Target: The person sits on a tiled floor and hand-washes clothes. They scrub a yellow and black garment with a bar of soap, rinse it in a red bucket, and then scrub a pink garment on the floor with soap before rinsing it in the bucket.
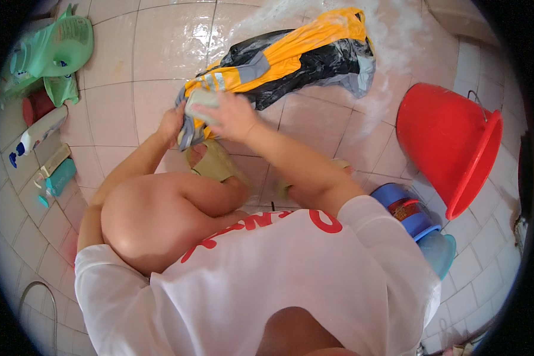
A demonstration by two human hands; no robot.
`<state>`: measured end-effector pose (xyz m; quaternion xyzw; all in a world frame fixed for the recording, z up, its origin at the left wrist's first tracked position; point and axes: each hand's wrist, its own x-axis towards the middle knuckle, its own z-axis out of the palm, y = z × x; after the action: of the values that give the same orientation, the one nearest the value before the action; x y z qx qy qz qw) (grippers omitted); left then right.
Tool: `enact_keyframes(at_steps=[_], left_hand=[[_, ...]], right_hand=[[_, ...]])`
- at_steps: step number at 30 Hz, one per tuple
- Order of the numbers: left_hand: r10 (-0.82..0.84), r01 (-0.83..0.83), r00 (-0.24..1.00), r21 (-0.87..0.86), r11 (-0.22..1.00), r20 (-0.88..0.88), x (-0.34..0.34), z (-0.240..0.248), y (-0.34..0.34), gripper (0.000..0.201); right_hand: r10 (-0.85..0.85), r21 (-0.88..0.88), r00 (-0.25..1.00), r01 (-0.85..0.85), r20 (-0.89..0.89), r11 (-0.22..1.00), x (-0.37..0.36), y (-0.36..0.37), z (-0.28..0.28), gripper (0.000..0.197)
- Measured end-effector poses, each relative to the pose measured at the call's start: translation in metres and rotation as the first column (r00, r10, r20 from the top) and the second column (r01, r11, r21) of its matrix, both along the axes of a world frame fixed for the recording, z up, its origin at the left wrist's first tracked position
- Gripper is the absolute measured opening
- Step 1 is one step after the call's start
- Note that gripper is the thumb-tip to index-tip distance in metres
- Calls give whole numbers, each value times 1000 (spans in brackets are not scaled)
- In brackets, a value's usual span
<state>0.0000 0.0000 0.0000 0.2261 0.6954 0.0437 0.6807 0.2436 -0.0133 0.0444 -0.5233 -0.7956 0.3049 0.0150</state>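
A wet garment (291, 56) in orange, black and grey lies stretched over the pink tiled floor, with suds on its black parts. Its near end is bunched at my left hand (172, 123), whose fingers are closed on the fabric's edge. My right hand (234, 117), slightly smeared by motion, grips a pale oblong block (202, 104) and presses it against the orange and grey cloth just right of my left hand. The block's underside is hidden, so I cannot tell whether it has bristles. One sandal (216, 163) shows right below the cloth.
White foam (391, 41) spreads over the floor beyond the garment. At right, a red bucket (436, 136) lies tipped, near a blue container (400, 204) and a light-blue basin (438, 252). Along the left wall stand a green jug (68, 44), a white bottle (44, 130) and a teal box (60, 177).
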Motion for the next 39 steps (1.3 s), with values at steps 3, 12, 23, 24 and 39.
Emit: enact_keyframes(at_steps=[3,12,23,24,39], left_hand=[[-221,240,956,77,968,-194,-22,3,-11,52],[-525,493,851,345,798,-1,32,27,13,34],[-249,268,960,161,950,-131,-21,10,21,21],[-258,285,949,144,948,-183,1,24,23,21],[62,-80,994,207,975,88,-9,21,22,27]], right_hand=[[-228,436,971,236,-73,868,78,30,-33,44],[-570,319,821,551,-42,771,76,38,-12,56],[-656,543,729,475,198,692,237,16,-15,53],[-764,517,620,602,178,609,231,12,-18,54],[-626,598,773,452,108,661,242,-10,-20,55]])
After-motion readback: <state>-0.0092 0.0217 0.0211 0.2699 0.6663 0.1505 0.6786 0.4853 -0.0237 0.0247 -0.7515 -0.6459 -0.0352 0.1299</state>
